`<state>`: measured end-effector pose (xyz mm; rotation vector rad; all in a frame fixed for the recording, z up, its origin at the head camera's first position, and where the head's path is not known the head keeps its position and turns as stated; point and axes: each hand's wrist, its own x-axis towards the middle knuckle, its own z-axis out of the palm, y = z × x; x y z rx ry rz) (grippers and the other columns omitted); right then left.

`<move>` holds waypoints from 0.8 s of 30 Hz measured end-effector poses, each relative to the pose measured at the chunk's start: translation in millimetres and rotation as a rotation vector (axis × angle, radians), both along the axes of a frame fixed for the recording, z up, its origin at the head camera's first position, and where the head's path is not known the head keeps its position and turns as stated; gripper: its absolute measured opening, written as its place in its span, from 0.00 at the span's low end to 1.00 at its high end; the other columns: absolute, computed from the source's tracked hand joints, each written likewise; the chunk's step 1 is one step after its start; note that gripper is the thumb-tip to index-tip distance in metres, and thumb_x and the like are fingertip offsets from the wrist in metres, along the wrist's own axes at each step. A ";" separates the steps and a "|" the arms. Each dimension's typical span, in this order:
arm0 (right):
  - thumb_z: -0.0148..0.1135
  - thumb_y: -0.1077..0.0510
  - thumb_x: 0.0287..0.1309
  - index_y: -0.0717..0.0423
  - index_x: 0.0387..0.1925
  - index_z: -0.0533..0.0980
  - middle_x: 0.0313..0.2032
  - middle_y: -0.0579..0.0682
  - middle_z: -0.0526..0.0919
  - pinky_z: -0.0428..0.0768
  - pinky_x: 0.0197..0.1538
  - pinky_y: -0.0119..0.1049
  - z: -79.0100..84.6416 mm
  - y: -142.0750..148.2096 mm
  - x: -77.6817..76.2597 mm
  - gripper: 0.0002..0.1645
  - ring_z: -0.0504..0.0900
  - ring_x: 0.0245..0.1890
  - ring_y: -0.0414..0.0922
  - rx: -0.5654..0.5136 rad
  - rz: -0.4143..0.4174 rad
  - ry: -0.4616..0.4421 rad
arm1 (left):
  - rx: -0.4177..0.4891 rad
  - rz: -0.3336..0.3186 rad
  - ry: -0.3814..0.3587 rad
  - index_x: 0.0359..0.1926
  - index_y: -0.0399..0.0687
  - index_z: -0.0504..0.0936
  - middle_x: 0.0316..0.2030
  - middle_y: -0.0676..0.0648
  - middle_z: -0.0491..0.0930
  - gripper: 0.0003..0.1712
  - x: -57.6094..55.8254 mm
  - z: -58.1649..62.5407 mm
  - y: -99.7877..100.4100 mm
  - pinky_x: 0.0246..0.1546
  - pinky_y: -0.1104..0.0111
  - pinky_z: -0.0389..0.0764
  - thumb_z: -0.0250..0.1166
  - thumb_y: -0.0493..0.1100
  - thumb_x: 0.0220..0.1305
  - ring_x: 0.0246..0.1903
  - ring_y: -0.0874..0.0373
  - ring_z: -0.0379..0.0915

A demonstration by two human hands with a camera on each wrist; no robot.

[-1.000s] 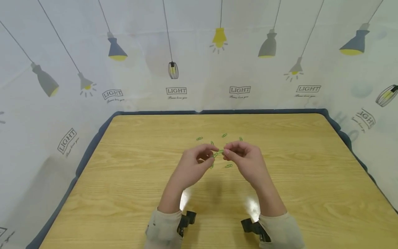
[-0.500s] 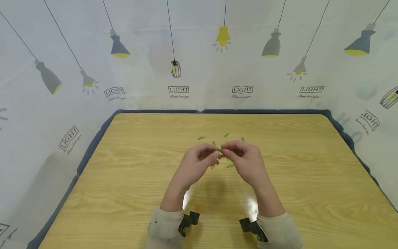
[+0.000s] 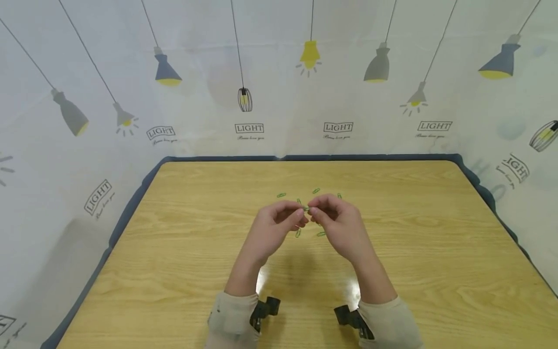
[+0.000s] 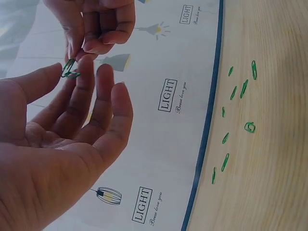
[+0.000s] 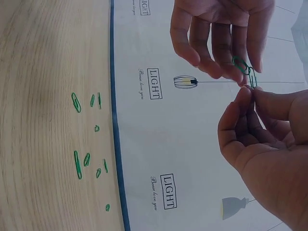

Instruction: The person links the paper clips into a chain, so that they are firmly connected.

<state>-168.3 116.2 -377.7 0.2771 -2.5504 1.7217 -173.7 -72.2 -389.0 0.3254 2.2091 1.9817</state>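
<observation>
Two green paper clips are hooked together between my hands, seen close up in both wrist views. My right hand (image 3: 342, 225) pinches one paper clip (image 5: 253, 81) between thumb and index finger. The second paper clip (image 5: 240, 64) lies between the thumb and index finger of my left hand (image 3: 272, 228), whose other fingers are loosely bent. The hands nearly meet above the table, fingertips facing each other. In the head view the fingers mostly hide the joined clips. Below and beyond, several loose green paper clips (image 3: 281, 195) lie scattered on the wood.
A wooden table (image 3: 174, 252) spreads under the hands, with a dark blue border (image 3: 370, 157) along its far and side edges. White cloth (image 3: 287, 97) printed with lamps stands around it. Each forearm carries a black wrist camera (image 3: 266, 308).
My left thumb and index finger have come closer together on the clip, and the fingertips of both hands have drawn nearer to each other. The loose clips have stayed put.
</observation>
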 end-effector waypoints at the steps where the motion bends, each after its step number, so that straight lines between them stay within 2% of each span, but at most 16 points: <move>1: 0.61 0.60 0.77 0.59 0.49 0.83 0.45 0.59 0.87 0.85 0.44 0.30 0.2 0.3 -0.2 0.08 0.86 0.43 0.47 0.002 0.002 -0.002 | -0.011 0.010 0.010 0.57 0.46 0.86 0.47 0.42 0.89 0.14 -0.2 -0.3 -0.1 0.56 0.55 0.88 0.63 0.47 0.80 0.47 0.54 0.86; 7: 0.61 0.60 0.77 0.59 0.51 0.83 0.46 0.58 0.88 0.87 0.49 0.38 3.1 5.5 -6.3 0.09 0.88 0.44 0.47 0.065 0.046 -0.010 | -0.124 0.098 0.126 0.52 0.48 0.90 0.47 0.43 0.90 0.12 -3.9 -3.4 0.7 0.52 0.57 0.88 0.66 0.47 0.77 0.45 0.55 0.86; 12: 0.62 0.57 0.77 0.58 0.54 0.83 0.48 0.57 0.88 0.87 0.52 0.47 -1.5 20.9 -25.9 0.12 0.87 0.46 0.49 0.196 0.139 -0.052 | -0.258 0.161 0.280 0.50 0.43 0.90 0.45 0.42 0.91 0.12 -8.5 -6.8 2.3 0.50 0.56 0.89 0.65 0.45 0.78 0.43 0.53 0.88; 15: 0.63 0.56 0.77 0.57 0.55 0.83 0.50 0.56 0.88 0.86 0.53 0.48 -12.4 34.8 -42.1 0.13 0.86 0.48 0.49 0.324 0.181 -0.089 | -0.315 0.197 0.360 0.49 0.41 0.90 0.43 0.42 0.92 0.11 -9.9 -7.8 2.0 0.48 0.57 0.89 0.65 0.43 0.78 0.42 0.52 0.88; 19: 0.66 0.55 0.75 0.57 0.56 0.84 0.50 0.56 0.87 0.85 0.49 0.46 -32.9 49.8 -60.6 0.14 0.84 0.47 0.49 0.467 0.223 -0.187 | -0.331 0.228 0.409 0.48 0.41 0.90 0.41 0.43 0.92 0.11 -11.4 -7.3 0.5 0.46 0.59 0.90 0.66 0.42 0.77 0.40 0.52 0.88; 24: 0.68 0.58 0.72 0.55 0.53 0.84 0.47 0.56 0.86 0.81 0.42 0.39 -56.3 58.6 -73.7 0.12 0.82 0.40 0.47 0.489 0.269 -0.332 | -0.324 0.233 0.439 0.47 0.41 0.90 0.40 0.44 0.92 0.10 -13.6 -4.3 0.1 0.45 0.61 0.90 0.67 0.42 0.77 0.40 0.53 0.88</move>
